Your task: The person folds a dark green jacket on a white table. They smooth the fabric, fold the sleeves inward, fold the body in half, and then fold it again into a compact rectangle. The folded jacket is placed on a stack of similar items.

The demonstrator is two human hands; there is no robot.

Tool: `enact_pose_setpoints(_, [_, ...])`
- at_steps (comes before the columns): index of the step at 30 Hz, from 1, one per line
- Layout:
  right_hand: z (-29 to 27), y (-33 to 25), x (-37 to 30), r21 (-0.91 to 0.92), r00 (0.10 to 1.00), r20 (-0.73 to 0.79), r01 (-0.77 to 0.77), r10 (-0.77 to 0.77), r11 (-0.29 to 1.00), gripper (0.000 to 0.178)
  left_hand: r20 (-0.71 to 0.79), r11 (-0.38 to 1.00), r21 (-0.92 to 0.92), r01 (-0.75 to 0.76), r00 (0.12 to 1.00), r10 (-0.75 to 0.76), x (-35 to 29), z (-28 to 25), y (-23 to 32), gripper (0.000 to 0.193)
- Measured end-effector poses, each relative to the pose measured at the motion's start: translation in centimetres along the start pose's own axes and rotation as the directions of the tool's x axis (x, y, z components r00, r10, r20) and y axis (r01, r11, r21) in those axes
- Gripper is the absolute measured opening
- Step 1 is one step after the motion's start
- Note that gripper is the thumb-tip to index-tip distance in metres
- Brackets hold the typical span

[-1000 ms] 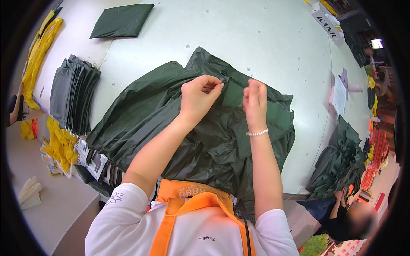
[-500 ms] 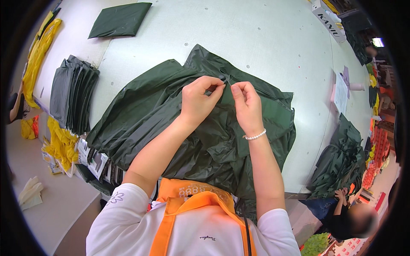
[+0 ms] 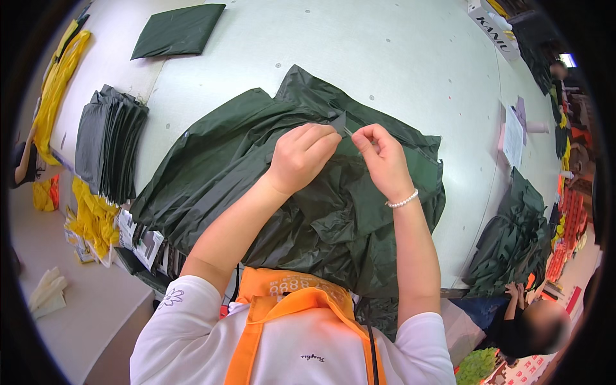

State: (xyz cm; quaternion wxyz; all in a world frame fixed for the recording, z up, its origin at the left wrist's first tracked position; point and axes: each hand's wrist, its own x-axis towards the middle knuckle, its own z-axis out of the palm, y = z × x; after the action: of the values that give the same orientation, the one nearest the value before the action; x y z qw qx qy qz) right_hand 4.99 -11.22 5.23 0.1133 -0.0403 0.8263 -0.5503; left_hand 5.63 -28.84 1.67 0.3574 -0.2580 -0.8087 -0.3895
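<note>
A dark green, shiny waterproof garment (image 3: 250,163), perhaps a raincoat, lies spread and wrinkled across the table in front of me. Near its upper middle, my left hand (image 3: 303,157) is closed in a pinch on a fold of the dark fabric, whose tip pokes up past the fingers. Just to the right, my right hand (image 3: 385,157), with a beaded bracelet (image 3: 403,198) at the wrist, pinches a thin pale cord or thread (image 3: 348,131). The cord runs toward the left hand's fold. How it joins the garment is too small to make out.
A folded dark green packet (image 3: 178,30) lies at the far left of the white table (image 3: 340,38). Nearer sits a stack of folded dark pieces (image 3: 109,144). At right are a bundled green pile (image 3: 510,237) and a paper sheet (image 3: 511,138). A co-worker (image 3: 529,327) is at lower right.
My right hand has moved right and slightly down, away from the left, drawing the thin cord out. My left hand has rolled over, with its knuckles now more on top.
</note>
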Motion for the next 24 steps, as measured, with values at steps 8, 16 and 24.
enact_pose_setpoints(8, [-0.5, 0.0, 0.4, -0.044, 0.998, -0.052, -0.022, 0.02, 0.999, 0.019, 0.011, 0.945, -0.154, 0.289, 0.957, -0.291, -0.2, -0.1, 0.1, 0.015])
enact_pose_setpoints(16, [4.3, 0.8, -0.4, -0.135, 0.923, -0.279, 0.234, -0.264, 0.963, 0.023, 0.413, -0.186, -0.729, 0.659, 0.206, -0.887, 1.2, -0.4, -0.1, 0.01])
enact_pose_setpoints(24, [5.3, 0.7, 0.9, -0.251, 0.869, -0.347, 0.276, -0.352, 0.928, 0.02, 0.406, -0.165, -0.729, 0.664, 0.225, -0.886, 1.7, -0.6, 0.7, 0.009])
